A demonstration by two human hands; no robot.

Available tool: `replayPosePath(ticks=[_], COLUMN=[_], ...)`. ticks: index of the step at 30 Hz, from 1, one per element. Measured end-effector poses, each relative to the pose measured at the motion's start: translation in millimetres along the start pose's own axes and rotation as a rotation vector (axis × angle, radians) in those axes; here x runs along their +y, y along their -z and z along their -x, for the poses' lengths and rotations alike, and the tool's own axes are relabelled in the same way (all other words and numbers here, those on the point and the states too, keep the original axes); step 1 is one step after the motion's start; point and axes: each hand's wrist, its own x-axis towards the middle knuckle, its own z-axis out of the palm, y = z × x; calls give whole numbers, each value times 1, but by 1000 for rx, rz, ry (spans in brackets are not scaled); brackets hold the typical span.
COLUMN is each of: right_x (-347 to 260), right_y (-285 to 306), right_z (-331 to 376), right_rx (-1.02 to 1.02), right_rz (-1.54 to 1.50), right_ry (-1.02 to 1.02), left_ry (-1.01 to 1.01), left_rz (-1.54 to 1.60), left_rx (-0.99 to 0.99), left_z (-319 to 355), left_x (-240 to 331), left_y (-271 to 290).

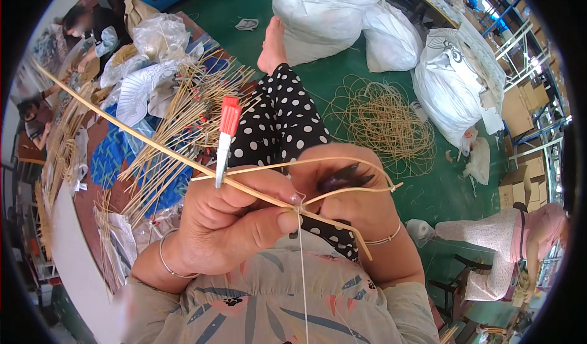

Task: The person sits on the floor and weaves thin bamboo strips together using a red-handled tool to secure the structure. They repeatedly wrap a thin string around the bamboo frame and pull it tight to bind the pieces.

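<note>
My left hand [235,218] pinches a long bamboo strip [140,137] between thumb and fingers; the strip runs out to the upper left. A small knife with a red handle [229,118] stands up from behind those fingers, its blade pointing down. Just past my left thumb, white thread [302,258] wraps a crossing of thin bamboo and hangs down over my lap. Beyond the crossing, the bamboo bends into a curved frame. My right hand [354,191] is closed around this frame, its fingers curled. Something dark [345,179] shows at its fingers; what it is cannot be told.
Many bamboo sticks [177,124] lie on blue cloth to the left. A coil of thin strips [385,124] is on the green floor [333,93]. White bags [324,14] stand beyond my outstretched legs. Other people sit at the upper left and lower right.
</note>
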Motion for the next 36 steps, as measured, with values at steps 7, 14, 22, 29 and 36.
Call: replayPosePath(ticks=[7, 14, 22, 29, 36], right_x=[6, 2, 15, 7, 8], right_y=[-4, -2, 5, 5, -8], right_z=[-8, -14, -12, -5, 5], right_rx=[-65, -54, -107, -87, -65], right_rz=[417, 473, 77, 181, 204], right_ry=[337, 299, 29, 121, 298], left_ry=[-24, -39, -105, -272, -330], left_rz=[-77, -114, -256, -345, -245], left_rx=[-18, -1, -38, -33, 44], left_z=[-2, -1, -2, -1, 4], left_x=[1, 0, -2, -4, 0], left_y=[-1, 0, -3, 0, -4])
